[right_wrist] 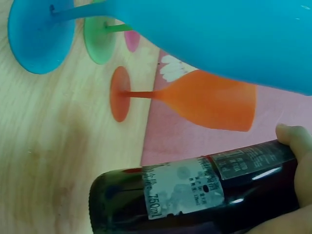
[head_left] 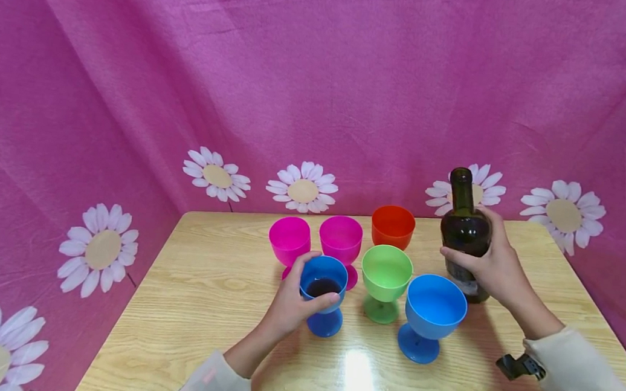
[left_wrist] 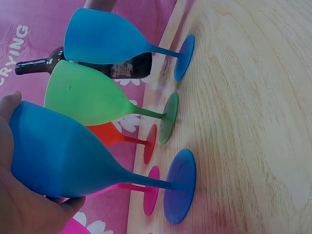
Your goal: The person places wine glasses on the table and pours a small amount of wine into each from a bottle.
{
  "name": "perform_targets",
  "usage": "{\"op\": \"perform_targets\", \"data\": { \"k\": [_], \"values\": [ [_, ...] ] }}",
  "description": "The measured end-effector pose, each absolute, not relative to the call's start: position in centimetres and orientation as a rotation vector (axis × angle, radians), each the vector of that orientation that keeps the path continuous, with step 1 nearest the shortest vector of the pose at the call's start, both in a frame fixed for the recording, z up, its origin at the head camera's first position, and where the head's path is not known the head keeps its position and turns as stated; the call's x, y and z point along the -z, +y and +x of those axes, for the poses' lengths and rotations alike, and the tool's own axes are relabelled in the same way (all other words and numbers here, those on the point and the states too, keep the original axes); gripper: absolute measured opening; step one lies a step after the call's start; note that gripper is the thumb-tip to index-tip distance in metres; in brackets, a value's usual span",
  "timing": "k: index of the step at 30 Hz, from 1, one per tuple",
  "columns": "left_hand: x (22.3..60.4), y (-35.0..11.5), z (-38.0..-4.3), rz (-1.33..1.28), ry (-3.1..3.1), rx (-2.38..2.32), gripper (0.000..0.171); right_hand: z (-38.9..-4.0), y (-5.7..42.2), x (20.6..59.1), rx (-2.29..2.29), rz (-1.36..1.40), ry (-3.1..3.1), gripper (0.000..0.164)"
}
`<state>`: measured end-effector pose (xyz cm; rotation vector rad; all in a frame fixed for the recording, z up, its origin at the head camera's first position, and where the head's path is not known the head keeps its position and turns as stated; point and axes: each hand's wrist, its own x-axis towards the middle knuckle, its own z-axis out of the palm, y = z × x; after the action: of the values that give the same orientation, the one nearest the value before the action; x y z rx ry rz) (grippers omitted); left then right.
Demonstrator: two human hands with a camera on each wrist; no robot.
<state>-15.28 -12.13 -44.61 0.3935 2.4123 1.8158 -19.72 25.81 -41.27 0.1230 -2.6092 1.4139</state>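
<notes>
My left hand [head_left: 287, 306] grips the bowl of a blue goblet [head_left: 326, 270] with dark liquid in it, thumb on the near side and fingers round the far side. In the left wrist view, this goblet's foot [left_wrist: 179, 187] is at the wooden tabletop. Over on the right, my right hand [head_left: 498, 269] holds a dark green wine bottle [head_left: 466, 233] round its body. The bottle is upright, its neck bare at the top, and its label [right_wrist: 185, 187] faces the right wrist camera. Between the two hands stand a green goblet [head_left: 386, 276] and a second blue goblet [head_left: 435, 307].
Two pink goblets [head_left: 341, 237] stand behind my left hand, the left one partly hidden by it. An orange-red goblet [head_left: 392, 225] is at the back, near the table's far edge. A magenta cloth [head_left: 352, 101] with daisies hangs behind the wooden table [head_left: 201, 309].
</notes>
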Motion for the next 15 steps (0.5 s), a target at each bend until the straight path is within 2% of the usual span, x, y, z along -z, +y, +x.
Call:
{"op": "perform_targets", "data": {
  "k": [15],
  "values": [
    [44.6, -12.1, -15.2, 0.374, 2.415, -1.809, 0.085, -19.9, 26.2, 43.8, -1.535, 0.062, -2.486, 0.1]
  ]
}}
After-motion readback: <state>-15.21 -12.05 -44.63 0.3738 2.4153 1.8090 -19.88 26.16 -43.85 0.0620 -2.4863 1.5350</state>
